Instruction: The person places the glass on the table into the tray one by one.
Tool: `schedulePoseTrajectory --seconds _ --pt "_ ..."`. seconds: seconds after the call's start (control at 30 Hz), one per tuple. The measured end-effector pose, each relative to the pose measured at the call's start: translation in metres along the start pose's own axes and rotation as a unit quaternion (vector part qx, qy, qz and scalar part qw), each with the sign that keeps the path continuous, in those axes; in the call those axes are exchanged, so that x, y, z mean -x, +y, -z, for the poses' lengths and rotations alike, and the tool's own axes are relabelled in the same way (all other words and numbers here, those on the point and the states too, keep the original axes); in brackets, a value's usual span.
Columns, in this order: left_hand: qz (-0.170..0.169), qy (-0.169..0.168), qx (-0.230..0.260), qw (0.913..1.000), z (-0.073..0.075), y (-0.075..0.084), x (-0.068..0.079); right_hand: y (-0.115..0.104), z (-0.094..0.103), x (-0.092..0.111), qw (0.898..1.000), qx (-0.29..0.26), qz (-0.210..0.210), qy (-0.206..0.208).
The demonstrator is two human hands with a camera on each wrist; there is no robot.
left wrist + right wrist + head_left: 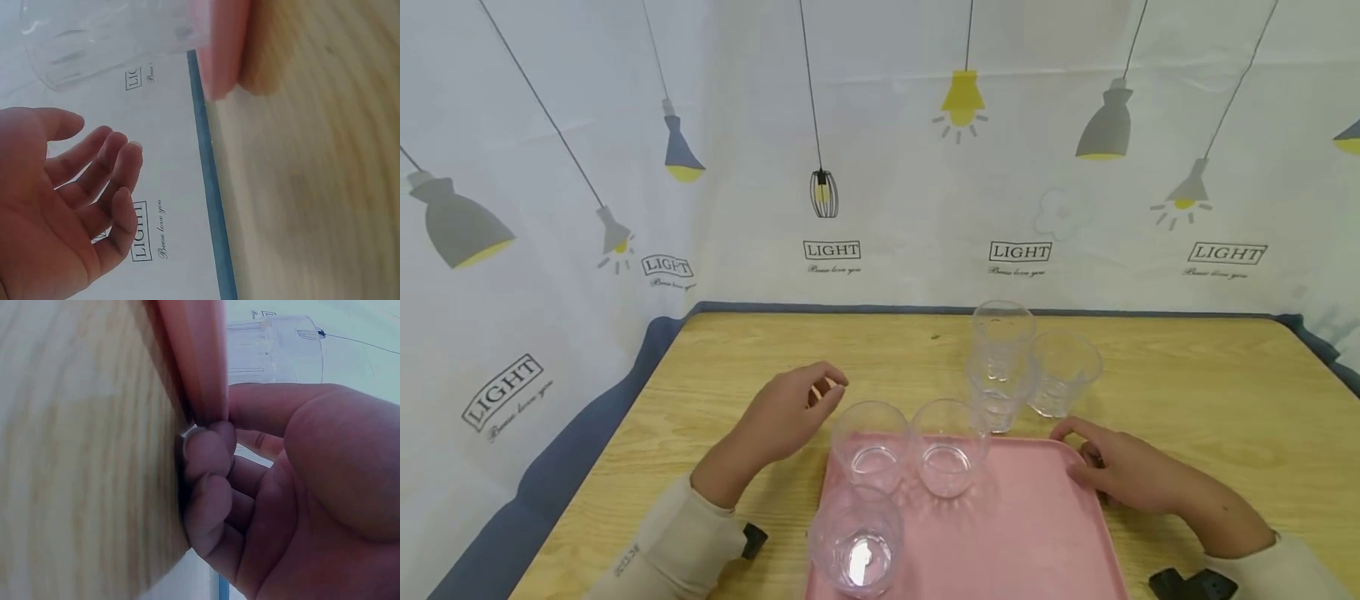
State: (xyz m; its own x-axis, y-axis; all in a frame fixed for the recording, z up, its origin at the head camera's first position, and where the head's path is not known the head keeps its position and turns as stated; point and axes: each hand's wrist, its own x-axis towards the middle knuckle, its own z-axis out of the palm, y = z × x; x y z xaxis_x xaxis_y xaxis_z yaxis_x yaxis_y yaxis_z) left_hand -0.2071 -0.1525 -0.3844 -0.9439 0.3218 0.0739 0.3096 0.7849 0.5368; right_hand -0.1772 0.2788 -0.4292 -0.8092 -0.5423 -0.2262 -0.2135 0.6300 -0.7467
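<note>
A pink tray point(1000, 533) lies on the wooden table, with three clear cups on it. Two of these, a left cup point(872, 442) and a right cup point(949, 450), stand side by side along the far edge; a third cup point(856, 542) is at the near left. My right hand point(1131, 471) grips the tray's far right corner; in the right wrist view the thumb lies at the rim point(203, 362) and the fingers curl beneath it. My left hand point(790, 408) hovers left of the tray's far left corner, fingers loosely bent and holding nothing point(69, 194).
Beyond the tray's far edge stand three more clear cups: a back cup point(1002, 325), a front cup point(997, 387) overlapping it in the head view, and a right cup point(1066, 367) close to my right hand. A white curtain point(910, 167) printed with lamps hangs behind the table point(760, 342).
</note>
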Motion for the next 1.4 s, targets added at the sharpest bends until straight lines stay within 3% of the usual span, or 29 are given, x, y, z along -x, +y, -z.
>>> schedulePoseTrajectory --seconds 0.2,0.33,0.63,0.77,1.0,1.23,1.33,1.4 --pt "0.049 -0.059 -0.045 0.9961 -0.009 -0.009 -0.002 0.004 -0.005 0.001 1.000 -0.012 0.001 0.006" --pt "0.062 -0.092 -0.057 0.9922 -0.013 -0.014 0.000 0.005 -0.005 -0.001 1.000 -0.020 -0.002 0.001" --pt "0.045 -0.147 -0.039 0.9873 -0.016 -0.022 0.002 0.003 0.001 0.000 0.999 -0.032 0.000 -0.015" --pt "0.031 -0.165 -0.017 0.9857 -0.016 -0.025 0.002 -0.006 0.008 0.005 1.000 -0.013 0.019 0.002" --pt "0.010 -0.203 0.021 0.9790 -0.017 -0.032 0.000 -0.037 0.023 0.011 0.991 0.038 0.016 0.125" --pt "-0.010 -0.199 0.013 0.9799 -0.022 -0.036 -0.006 -0.050 0.029 0.003 0.953 0.105 0.043 0.280" --pt "-0.007 -0.198 0.014 0.9800 -0.022 -0.037 -0.007 -0.050 0.032 -0.002 0.938 0.120 0.050 0.323" --pt "-0.008 -0.197 0.013 0.9803 -0.021 -0.037 -0.006 -0.049 0.035 -0.005 0.932 0.127 0.043 0.336"
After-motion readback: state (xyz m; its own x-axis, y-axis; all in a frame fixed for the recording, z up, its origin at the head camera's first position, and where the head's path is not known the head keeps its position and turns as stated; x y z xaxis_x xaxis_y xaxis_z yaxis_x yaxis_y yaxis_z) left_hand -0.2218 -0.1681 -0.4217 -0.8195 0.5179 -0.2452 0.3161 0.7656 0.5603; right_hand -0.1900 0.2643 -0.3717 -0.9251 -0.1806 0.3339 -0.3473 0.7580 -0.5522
